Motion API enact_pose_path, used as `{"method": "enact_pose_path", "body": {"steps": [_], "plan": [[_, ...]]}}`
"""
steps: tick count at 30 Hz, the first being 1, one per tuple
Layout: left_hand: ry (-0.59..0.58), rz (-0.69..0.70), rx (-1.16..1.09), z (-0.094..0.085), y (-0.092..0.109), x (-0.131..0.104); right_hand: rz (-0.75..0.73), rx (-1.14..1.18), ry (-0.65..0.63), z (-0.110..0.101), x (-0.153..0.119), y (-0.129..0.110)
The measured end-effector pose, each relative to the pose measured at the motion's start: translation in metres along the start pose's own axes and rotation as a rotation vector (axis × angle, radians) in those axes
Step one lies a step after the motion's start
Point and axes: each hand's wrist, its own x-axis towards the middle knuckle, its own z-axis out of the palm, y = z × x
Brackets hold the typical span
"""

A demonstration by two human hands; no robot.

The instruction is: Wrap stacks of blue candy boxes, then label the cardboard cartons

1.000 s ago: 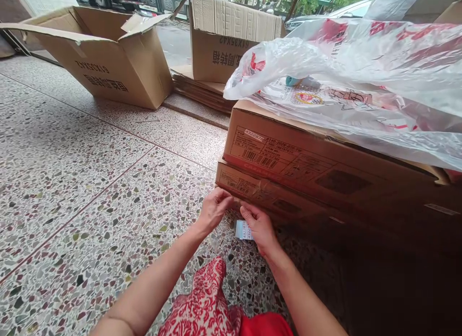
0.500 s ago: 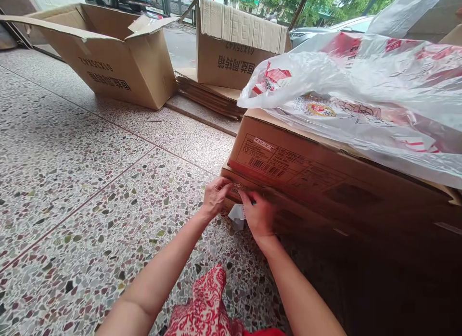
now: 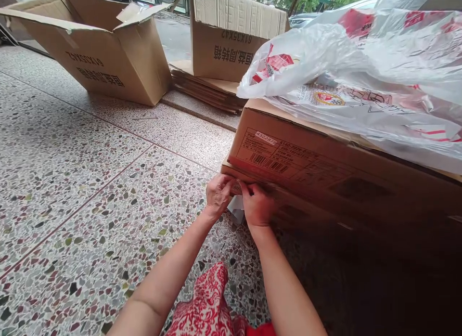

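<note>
My left hand [image 3: 218,195] is at the left end of the lower cardboard box [image 3: 233,170], its fingers pinched against the printed front. My right hand [image 3: 258,206] is just to the right, thumb and fingers closed, with the tips of both hands almost meeting over a small printed barcode patch. Below and between them hangs a whitish strip of label paper [image 3: 236,210], apparently held by my right hand. What lies under the left fingertips is too small to make out. Directly above sits the upper cardboard box [image 3: 310,153], bearing a white number sticker [image 3: 266,137].
Crumpled clear plastic bags [image 3: 335,61] cover the upper box. An open cardboard box [image 3: 108,61] stands at the far left. Another open box [image 3: 224,52] rests on flattened cardboard sheets [image 3: 205,91]. My knee in red patterned cloth [image 3: 211,290] is below my hands.
The view has tilted down a little. My right hand's fingers have drawn in closer to the left fingertips, and the printed numbers on the paper strip no longer show.
</note>
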Motion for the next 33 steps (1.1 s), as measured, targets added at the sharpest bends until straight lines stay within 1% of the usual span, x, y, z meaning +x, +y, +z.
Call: {"method": "enact_pose_path", "body": {"steps": [3, 5, 6, 7, 10, 11, 12, 13, 14, 15, 16, 17, 19, 20, 21, 23, 24, 25, 26, 28, 29, 30, 31, 33], "plan": [[0.069, 0.068, 0.074, 0.006, 0.000, -0.004, 0.012, -0.045, -0.015, -0.001, 0.000, 0.000], [0.122, 0.070, 0.100, 0.009, 0.000, -0.007, 0.020, -0.059, -0.032, -0.002, 0.000, -0.001], [0.149, 0.037, 0.103, 0.009, 0.000, -0.008, 0.021, -0.058, -0.036, -0.002, 0.000, -0.001], [0.174, -0.026, 0.096, 0.008, -0.001, -0.008, 0.022, -0.056, -0.036, -0.003, 0.000, -0.001], [0.299, -0.280, 0.048, 0.000, -0.006, -0.003, 0.023, -0.044, -0.025, -0.001, 0.000, -0.002], [0.351, -0.315, 0.033, -0.003, -0.008, -0.001, 0.024, -0.039, -0.022, -0.001, 0.000, -0.002], [0.387, -0.298, 0.023, -0.004, -0.010, 0.002, 0.025, -0.034, -0.019, 0.000, 0.000, -0.002], [0.394, -0.238, 0.019, -0.005, -0.012, 0.005, 0.024, -0.029, -0.020, 0.001, 0.000, -0.002], [0.368, -0.163, 0.016, -0.003, -0.013, 0.008, 0.025, -0.025, -0.023, 0.002, -0.001, -0.002], [0.311, -0.096, 0.008, -0.001, -0.015, 0.010, 0.024, -0.023, -0.030, 0.002, -0.001, -0.001], [0.241, -0.053, -0.003, 0.002, -0.016, 0.013, 0.024, -0.020, -0.041, 0.002, 0.000, 0.000], [0.174, -0.040, -0.024, 0.004, -0.018, 0.015, 0.024, -0.009, -0.057, 0.000, 0.000, 0.002], [0.058, -0.072, -0.112, 0.004, -0.021, 0.018, 0.056, 0.068, -0.090, -0.005, -0.001, 0.007], [0.033, -0.106, -0.157, 0.001, -0.022, 0.017, 0.095, 0.150, -0.102, -0.010, -0.001, 0.010], [0.042, -0.148, -0.185, -0.004, -0.023, 0.014, 0.149, 0.259, -0.115, -0.015, -0.002, 0.014], [0.111, -0.231, -0.177, -0.016, -0.019, 0.001, 0.291, 0.516, -0.147, -0.027, -0.006, 0.020], [0.115, -0.256, -0.168, -0.022, -0.014, -0.009, 0.365, 0.639, -0.174, -0.032, -0.009, 0.022], [0.060, -0.270, -0.177, -0.026, -0.008, -0.021, 0.429, 0.747, -0.208, -0.037, -0.012, 0.024], [-0.077, -0.275, -0.228, -0.029, 0.000, -0.033, 0.484, 0.836, -0.243, -0.042, -0.016, 0.024], [-0.454, -0.317, -0.399, -0.029, 0.016, -0.055, 0.572, 0.976, -0.310, -0.048, -0.023, 0.025], [-0.605, -0.370, -0.484, -0.027, 0.023, -0.063, 0.613, 1.033, -0.331, -0.050, -0.027, 0.025], [-0.695, -0.437, -0.550, -0.025, 0.028, -0.069, 0.661, 1.083, -0.349, -0.053, -0.030, 0.025], [-0.728, -0.500, -0.599, -0.023, 0.032, -0.071, 0.719, 1.129, -0.377, -0.055, -0.034, 0.027], [-0.738, -0.567, -0.649, -0.023, 0.035, -0.067, 0.836, 1.214, -0.488, -0.059, -0.039, 0.032]]}}
